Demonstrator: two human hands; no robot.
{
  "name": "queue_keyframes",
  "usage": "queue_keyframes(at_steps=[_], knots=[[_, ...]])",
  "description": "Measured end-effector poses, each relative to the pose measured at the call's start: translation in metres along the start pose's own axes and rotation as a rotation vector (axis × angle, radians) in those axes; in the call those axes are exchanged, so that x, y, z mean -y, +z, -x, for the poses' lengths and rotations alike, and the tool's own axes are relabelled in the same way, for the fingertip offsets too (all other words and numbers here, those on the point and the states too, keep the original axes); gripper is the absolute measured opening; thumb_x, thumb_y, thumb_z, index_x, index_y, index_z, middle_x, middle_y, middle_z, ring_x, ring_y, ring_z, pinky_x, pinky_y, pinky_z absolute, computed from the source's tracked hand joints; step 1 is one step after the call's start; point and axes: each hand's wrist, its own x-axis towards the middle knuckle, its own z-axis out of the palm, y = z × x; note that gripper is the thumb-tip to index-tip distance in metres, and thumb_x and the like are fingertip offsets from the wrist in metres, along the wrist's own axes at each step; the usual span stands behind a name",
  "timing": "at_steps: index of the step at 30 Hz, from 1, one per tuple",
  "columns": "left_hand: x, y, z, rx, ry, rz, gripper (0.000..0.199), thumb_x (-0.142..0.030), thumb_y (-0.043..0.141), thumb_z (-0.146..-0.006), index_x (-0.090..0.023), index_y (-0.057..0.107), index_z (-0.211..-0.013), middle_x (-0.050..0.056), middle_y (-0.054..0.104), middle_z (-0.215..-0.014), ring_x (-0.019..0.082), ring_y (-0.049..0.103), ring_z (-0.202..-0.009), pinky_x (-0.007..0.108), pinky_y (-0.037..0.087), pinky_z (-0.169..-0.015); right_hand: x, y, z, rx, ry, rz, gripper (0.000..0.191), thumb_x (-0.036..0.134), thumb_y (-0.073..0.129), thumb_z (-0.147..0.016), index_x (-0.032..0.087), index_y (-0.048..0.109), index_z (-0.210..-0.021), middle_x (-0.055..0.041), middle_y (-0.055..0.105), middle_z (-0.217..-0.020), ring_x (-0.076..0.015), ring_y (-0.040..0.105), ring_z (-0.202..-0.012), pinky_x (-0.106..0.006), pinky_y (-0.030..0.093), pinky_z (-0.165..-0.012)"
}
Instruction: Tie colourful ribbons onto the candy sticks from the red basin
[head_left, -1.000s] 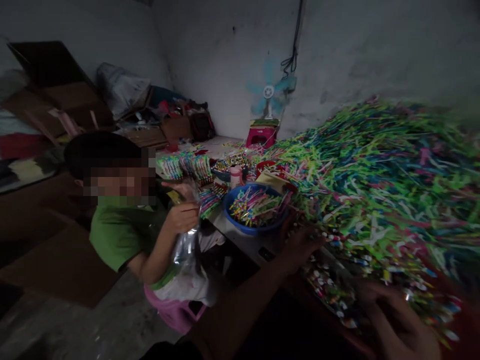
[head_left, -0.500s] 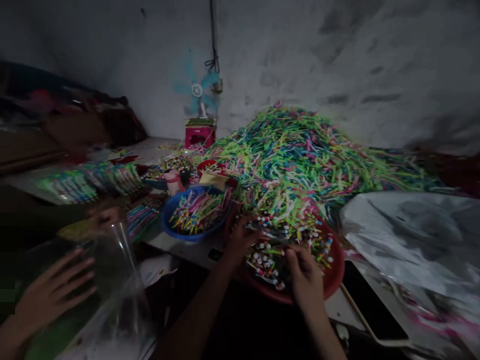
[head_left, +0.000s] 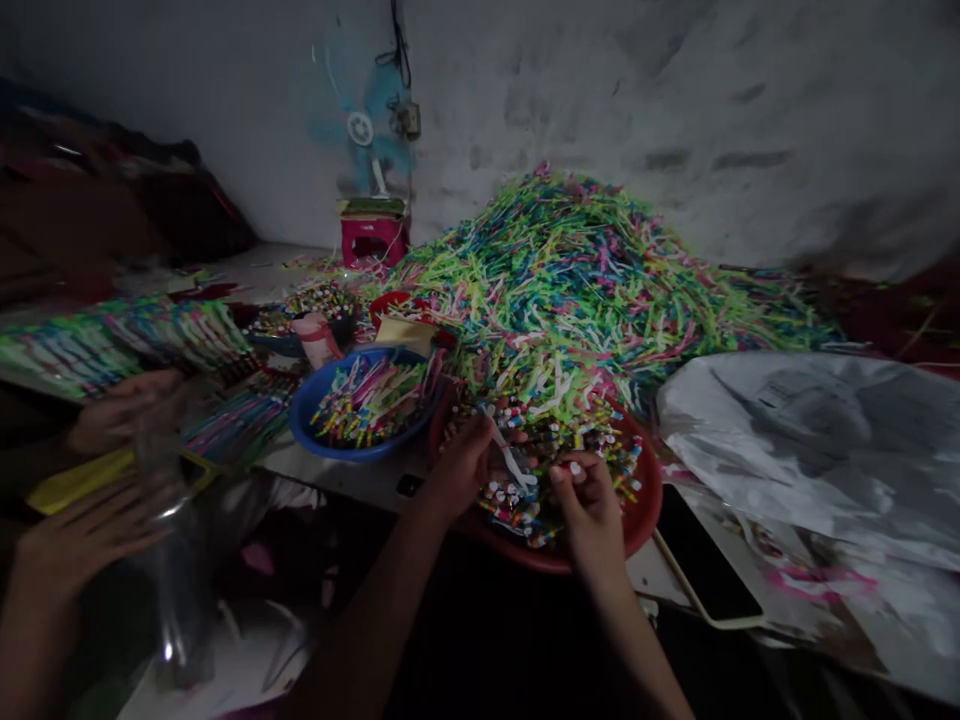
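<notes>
A red basin [head_left: 645,505] holds small multicoloured plastic pieces [head_left: 592,455]. Both hands work inside it. The left hand [head_left: 461,465] pinches a thin white plastic piece [head_left: 510,462], fingers closed around its upper end. The right hand [head_left: 589,495], just beside it, is curled nearly closed with fingertips together; what it grips is too small to tell. Left of the hands, a blue bowl [head_left: 315,425] holds bright sticks [head_left: 367,395]. Behind the hands rises a large heap of neon strips [head_left: 577,270]. A co-worker's hands [head_left: 82,530] handle a clear bag [head_left: 176,600] at far left.
</notes>
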Motion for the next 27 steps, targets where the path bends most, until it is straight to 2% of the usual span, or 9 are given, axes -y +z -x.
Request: queue_keyframes(at_steps=[2,4,6,8,9,13,16,22,27], knots=[[0.003,-0.001,0.000,0.013,-0.019,0.026,0.052,-0.043,0.055,-0.086,-0.034,0.038,-0.135,0.006,0.069,-0.104,0.022,0.068,-0.089,0.037,0.053,-0.077,0.001,-0.002,0.001,0.020,-0.010,0.041,0.020,0.038,0.064,-0.079,0.023,0.055,-0.089,0.0060,0.047,-0.063,-0.0099,0.044,-0.054,-0.021,0.036,-0.051],[0.008,-0.003,0.000,0.024,-0.014,0.051,0.060,-0.034,0.058,-0.086,-0.036,0.028,-0.139,0.007,0.067,-0.112,0.022,0.065,-0.101,0.039,0.050,-0.085,0.001,-0.004,0.002,0.047,-0.051,0.113,0.016,0.036,0.063,-0.080,0.023,0.059,-0.090,0.0039,0.051,-0.068,-0.0112,0.049,-0.061,-0.022,0.040,-0.057],[0.010,-0.005,0.000,0.016,0.027,0.054,0.075,-0.022,0.064,-0.082,-0.036,0.020,-0.141,0.006,0.066,-0.116,0.022,0.060,-0.111,0.038,0.045,-0.093,-0.001,-0.004,0.005,0.073,-0.141,0.198,0.014,0.033,0.064,-0.079,0.023,0.062,-0.090,-0.0006,0.058,-0.083,-0.0146,0.056,-0.079,-0.026,0.045,-0.070],[0.011,-0.005,0.001,-0.024,0.081,0.031,0.078,-0.018,0.066,-0.080,-0.035,0.020,-0.141,0.007,0.066,-0.118,0.022,0.055,-0.118,0.037,0.042,-0.098,-0.003,-0.003,0.008,0.093,-0.208,0.223,0.012,0.031,0.064,-0.080,0.023,0.061,-0.088,-0.0038,0.061,-0.099,-0.0177,0.057,-0.095,-0.031,0.045,-0.082],[0.010,-0.004,0.002,-0.045,0.095,0.014,0.073,-0.019,0.066,-0.080,-0.033,0.025,-0.139,0.008,0.065,-0.118,0.022,0.054,-0.119,0.037,0.041,-0.098,-0.005,-0.002,0.009,0.099,-0.212,0.224,0.011,0.030,0.063,-0.081,0.023,0.060,-0.088,-0.0040,0.062,-0.101,-0.0178,0.058,-0.096,-0.031,0.046,-0.083],[0.008,-0.001,0.004,-0.094,0.078,-0.019,0.054,-0.025,0.067,-0.080,-0.024,0.043,-0.128,0.012,0.063,-0.122,0.028,0.054,-0.118,0.041,0.044,-0.097,-0.008,0.002,0.014,0.062,-0.194,0.376,0.015,0.032,0.063,-0.082,0.023,0.058,-0.092,-0.0002,0.064,-0.080,-0.0155,0.061,-0.073,-0.028,0.048,-0.068],[0.010,0.001,0.004,-0.135,0.116,-0.023,0.052,-0.027,0.066,-0.080,-0.027,0.042,-0.126,0.009,0.062,-0.123,0.027,0.059,-0.112,0.045,0.045,-0.096,-0.007,0.002,0.014,0.030,-0.260,0.495,0.014,0.033,0.058,-0.085,0.023,0.060,-0.094,-0.0023,0.065,-0.085,-0.0174,0.061,-0.079,-0.031,0.048,-0.073],[0.014,0.002,0.002,-0.158,0.155,-0.067,0.054,-0.033,0.063,-0.082,-0.032,0.036,-0.129,0.009,0.065,-0.118,0.025,0.065,-0.103,0.049,0.045,-0.093,-0.004,0.004,0.012,0.153,-0.303,0.649,0.013,0.029,0.051,-0.089,0.022,0.057,-0.098,-0.0049,0.065,-0.093,-0.0201,0.060,-0.088,-0.035,0.046,-0.079],[0.011,0.003,0.003,-0.178,0.129,-0.053,0.060,-0.035,0.068,-0.077,-0.029,0.037,-0.127,0.010,0.069,-0.108,0.028,0.065,-0.101,0.051,0.045,-0.092,-0.004,0.006,0.013,0.088,-0.257,0.652,0.010,0.031,0.053,-0.088,0.022,0.053,-0.093,-0.0059,0.064,-0.090,-0.0206,0.060,-0.084,-0.035,0.047,-0.075]])
